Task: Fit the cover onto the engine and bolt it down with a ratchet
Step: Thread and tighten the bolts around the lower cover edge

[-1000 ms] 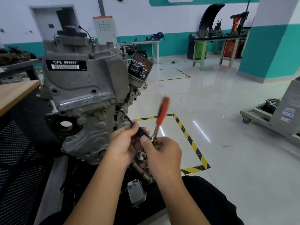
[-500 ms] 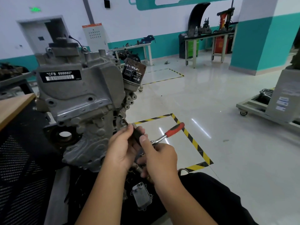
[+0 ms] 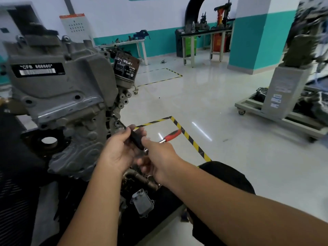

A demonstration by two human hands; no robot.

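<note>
Fingers of the left hand (image 3: 118,151) are pinching the black extension bar (image 3: 135,140), steadying it against the grey cast-metal engine cover (image 3: 71,110), while the right hand (image 3: 160,158) is gripping the red-handled ratchet (image 3: 170,135) for turning.

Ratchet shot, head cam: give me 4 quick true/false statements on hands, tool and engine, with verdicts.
1. The left hand grips the black extension that runs to the engine. True.
2. The ratchet has a blue handle. False: the handle is red.
3. The right hand hangs idle, away from the tool. False: it holds the ratchet at the head end.
4. An oil filter with a dark label sticks out of the engine's upper right side. True.
</note>
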